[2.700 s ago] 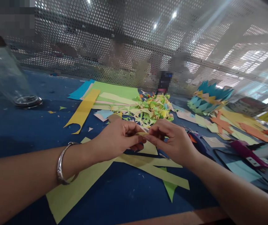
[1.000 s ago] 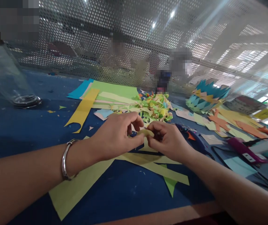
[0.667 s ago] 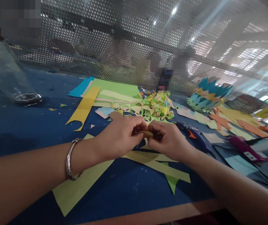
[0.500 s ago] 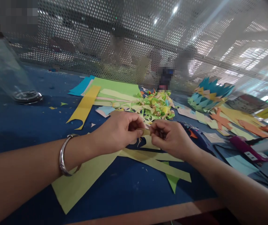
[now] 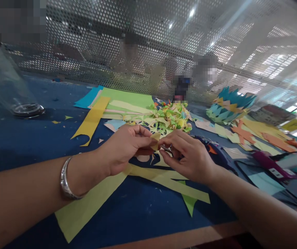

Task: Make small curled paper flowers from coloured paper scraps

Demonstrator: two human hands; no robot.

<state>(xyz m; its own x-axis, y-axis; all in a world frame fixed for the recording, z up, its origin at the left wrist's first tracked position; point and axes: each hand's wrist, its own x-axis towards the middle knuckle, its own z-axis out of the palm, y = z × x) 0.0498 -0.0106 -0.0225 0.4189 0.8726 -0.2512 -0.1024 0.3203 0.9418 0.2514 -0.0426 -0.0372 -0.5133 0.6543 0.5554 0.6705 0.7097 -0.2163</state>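
Observation:
My left hand point(image 5: 127, 147), with a silver bangle on its wrist, pinches a small yellowish piece of paper point(image 5: 155, 141) between thumb and fingers. Against the right edge of that piece, the fingertips of my right hand point(image 5: 186, 152) are closed, with the fingers curled. Below both hands lie a pale yellow-green paper strip point(image 5: 174, 183) and a larger yellow-green sheet point(image 5: 93, 202). A pointed green scrap point(image 5: 189, 204) sticks out under the strip. Just beyond the hands rises a heap of small folded paper pieces point(image 5: 175, 116), mostly green and yellow.
A clear jar point(image 5: 10, 86) stands at the left. Behind the yellow strip point(image 5: 92, 119) lie green sheets point(image 5: 130, 95). At the right are a blue-and-green folded-paper ring point(image 5: 228, 105), orange scraps point(image 5: 243, 133), a purple device point(image 5: 272, 166) and cables. A perforated metal screen point(image 5: 99, 52) closes the back.
My left hand has turned, so more of the small paper piece shows. The right hand's fingers have shifted slightly left and loosened from their tighter curl.

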